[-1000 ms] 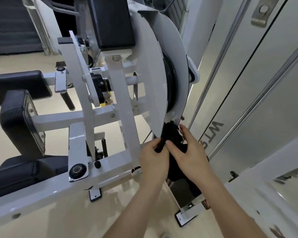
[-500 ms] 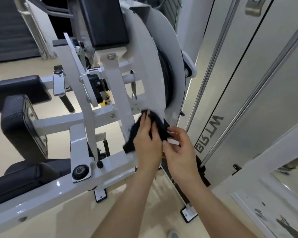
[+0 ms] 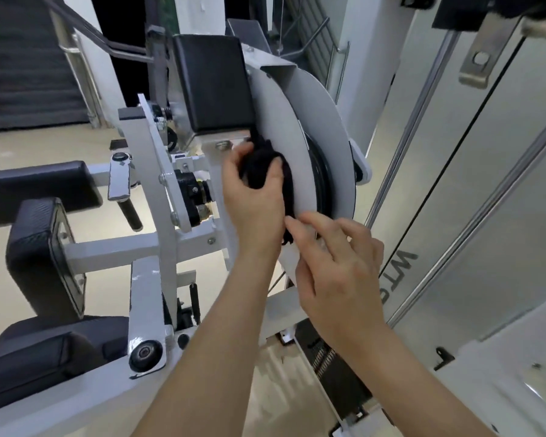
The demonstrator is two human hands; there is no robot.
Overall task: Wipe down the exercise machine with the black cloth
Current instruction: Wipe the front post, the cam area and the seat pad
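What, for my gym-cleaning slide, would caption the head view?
The left hand holds the black cloth against the exercise machine's white disc; the right hand touches the disc's edge.

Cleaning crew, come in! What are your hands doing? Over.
Left hand grips black cloth against white disc. Right hand open, fingertips at disc's edge by cloth's tail. Black pad close above.

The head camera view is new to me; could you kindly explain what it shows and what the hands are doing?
The camera sits on a person's head and looks down at their own two bare hands; there is no robot. In front stands a white exercise machine. The left hand holds a bunched black cloth against the machine's large white disc, just below a black pad. The right hand is beside the cloth's hanging end at the disc's edge; whether it pinches it I cannot tell.
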